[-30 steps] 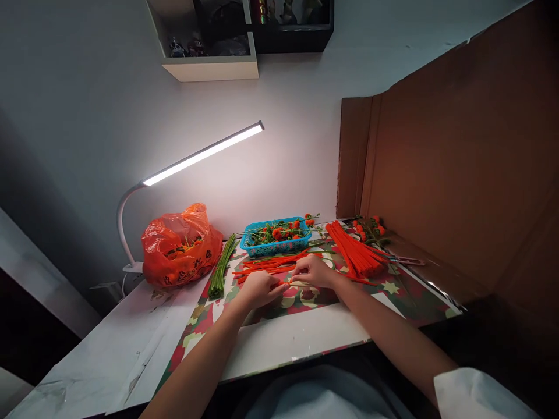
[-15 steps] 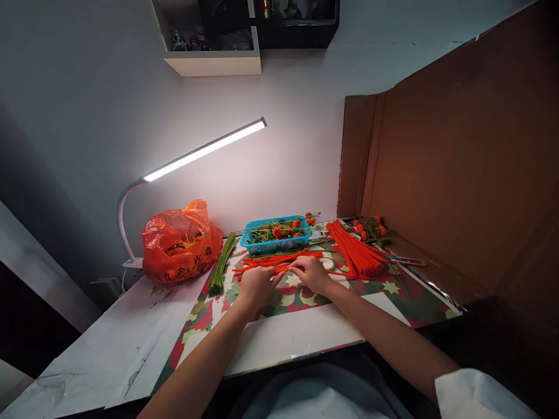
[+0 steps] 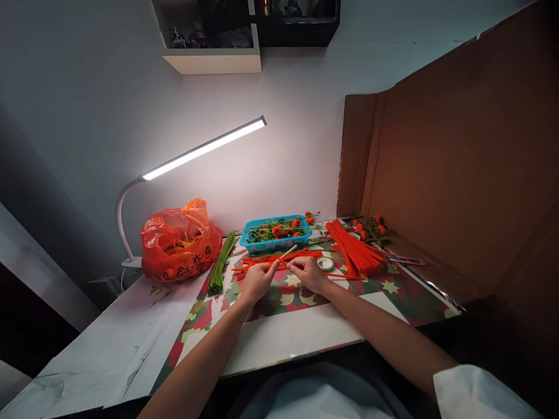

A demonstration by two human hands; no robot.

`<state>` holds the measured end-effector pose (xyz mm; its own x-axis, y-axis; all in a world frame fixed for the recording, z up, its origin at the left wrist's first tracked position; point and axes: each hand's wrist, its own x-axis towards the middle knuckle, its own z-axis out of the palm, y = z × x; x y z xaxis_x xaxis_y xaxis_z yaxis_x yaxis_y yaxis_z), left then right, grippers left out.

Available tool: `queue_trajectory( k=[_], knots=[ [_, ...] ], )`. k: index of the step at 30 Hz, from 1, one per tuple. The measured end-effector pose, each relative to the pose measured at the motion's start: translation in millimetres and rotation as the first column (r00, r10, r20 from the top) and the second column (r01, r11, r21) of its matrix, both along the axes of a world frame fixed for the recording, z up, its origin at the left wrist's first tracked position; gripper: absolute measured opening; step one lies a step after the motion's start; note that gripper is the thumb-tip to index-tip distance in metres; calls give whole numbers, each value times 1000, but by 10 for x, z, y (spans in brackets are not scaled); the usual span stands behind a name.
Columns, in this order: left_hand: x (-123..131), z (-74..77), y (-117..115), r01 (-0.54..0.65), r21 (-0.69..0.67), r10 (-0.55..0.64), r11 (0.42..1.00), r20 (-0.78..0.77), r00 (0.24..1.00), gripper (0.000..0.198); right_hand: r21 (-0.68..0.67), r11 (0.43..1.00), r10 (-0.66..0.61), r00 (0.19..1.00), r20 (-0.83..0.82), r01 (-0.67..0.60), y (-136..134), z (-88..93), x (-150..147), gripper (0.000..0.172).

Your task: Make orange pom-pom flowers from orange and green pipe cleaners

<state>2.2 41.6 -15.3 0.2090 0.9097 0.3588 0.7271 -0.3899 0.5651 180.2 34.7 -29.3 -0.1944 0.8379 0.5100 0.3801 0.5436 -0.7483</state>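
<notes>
My left hand (image 3: 257,282) is closed in a pinch around a thin pale stick (image 3: 289,251), which slants up to the right from the thumb tip. A short bit of orange pipe cleaner (image 3: 282,263) shows at the base of the stick, between both hands. The fingers of my right hand (image 3: 309,273) pinch its other side. Just behind the hands lie loose orange pipe cleaners (image 3: 251,262). A roll of green tape (image 3: 325,264) rests beside my right wrist.
Behind stands a blue basket (image 3: 253,247) of orange flowers. A green pipe cleaner bundle (image 3: 222,265) and an orange plastic bag (image 3: 179,256) are left, under a lamp (image 3: 205,150). Right are an orange bundle (image 3: 356,250), scissors (image 3: 408,261), more flowers (image 3: 369,230) and a cardboard wall (image 3: 437,174).
The pale stick now points up between my hands, where it did not show before. My hands have shifted slightly, and more of the tape roll is visible.
</notes>
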Motion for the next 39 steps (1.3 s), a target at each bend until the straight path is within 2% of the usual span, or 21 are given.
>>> queue_trajectory(
  k=[4,8,12,17,28,33,39],
  knots=[
    [-75,18,28,161,12,-162,987,46,986,54,-62,995,84,996,32,-82,116,-12,76,50],
    [-142,57,2,264,45,-262,964,-42,964,52,-59,993,108,988,112,-102,186,-14,186,54],
    [-182,89,-10,303,82,-287,949,-171,943,51,13,998,63,976,207,-67,183,-20,248,56],
    [-184,100,21,323,87,-284,942,-305,909,49,186,983,-68,944,322,7,140,0,252,53],
    [-124,84,34,154,85,-103,984,-427,898,56,499,863,-333,834,440,81,91,-68,151,38],
    [-41,49,-7,57,38,-37,998,-393,919,60,590,805,-399,796,456,66,73,-72,118,36],
    [64,-50,13,-39,-91,9,995,-307,952,58,653,757,-424,771,475,14,85,-102,83,33]
  ],
)
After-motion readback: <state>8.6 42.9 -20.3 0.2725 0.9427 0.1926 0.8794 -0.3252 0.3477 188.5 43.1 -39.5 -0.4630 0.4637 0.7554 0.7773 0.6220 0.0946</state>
